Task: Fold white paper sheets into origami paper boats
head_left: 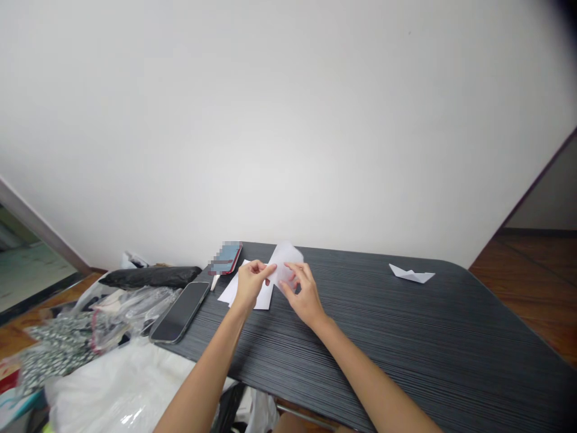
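Both my hands hold one white sheet of paper [285, 260] a little above the dark striped table [406, 337]. My left hand [250, 284] pinches its left edge with closed fingers. My right hand [304, 294] grips its lower right part, fingers curled round it. More white paper [264, 297] lies flat on the table just under my hands.
A folded white paper boat [412, 274] lies at the table's far right. A dark phone [180, 311] rests at the left edge, with a red-edged object [226, 258] behind it. Plastic bags [112, 313] and a black bundle [151, 276] crowd the left side. A white wall stands behind.
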Tool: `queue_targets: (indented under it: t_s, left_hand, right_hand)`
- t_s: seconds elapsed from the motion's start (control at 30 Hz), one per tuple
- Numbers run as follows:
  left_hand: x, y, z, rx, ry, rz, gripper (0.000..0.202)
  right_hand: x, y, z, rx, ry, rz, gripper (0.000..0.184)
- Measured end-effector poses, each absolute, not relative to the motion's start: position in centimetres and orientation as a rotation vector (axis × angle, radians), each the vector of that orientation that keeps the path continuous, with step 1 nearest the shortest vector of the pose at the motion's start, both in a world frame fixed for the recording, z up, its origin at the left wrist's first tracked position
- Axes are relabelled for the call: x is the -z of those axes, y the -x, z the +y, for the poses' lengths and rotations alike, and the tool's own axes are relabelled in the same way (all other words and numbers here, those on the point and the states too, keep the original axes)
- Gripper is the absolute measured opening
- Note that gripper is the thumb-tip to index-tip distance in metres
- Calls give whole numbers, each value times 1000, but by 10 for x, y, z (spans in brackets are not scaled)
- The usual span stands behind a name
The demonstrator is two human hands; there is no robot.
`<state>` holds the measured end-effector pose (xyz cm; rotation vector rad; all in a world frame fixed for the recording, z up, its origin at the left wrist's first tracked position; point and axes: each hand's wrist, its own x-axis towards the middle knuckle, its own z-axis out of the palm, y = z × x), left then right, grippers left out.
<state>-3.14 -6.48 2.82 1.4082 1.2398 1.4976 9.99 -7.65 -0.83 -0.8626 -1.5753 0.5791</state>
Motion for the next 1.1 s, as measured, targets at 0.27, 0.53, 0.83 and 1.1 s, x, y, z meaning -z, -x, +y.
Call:
queue_targets:
  t_s: [0.27, 0.53, 0.83, 1.1]
  left_hand:
    - [-11, 4, -48, -1342, -1586, 826, 26]
    - [5, 16, -44, -1415, -1808, 857, 22]
    - [9, 22, -41, -1428, -1938, 951, 20]
    - [12, 24, -40, -1413, -1954, 1011, 22]
  right_hand:
    - [14, -119, -54, -684, 743, -1466, 27]
    - [23, -120, -51, -740, 763, -1526, 24]
    - [23, -114, -54, -1084, 741, -1361, 32]
    - [25, -118, -50, -1109, 752, -1374, 27]
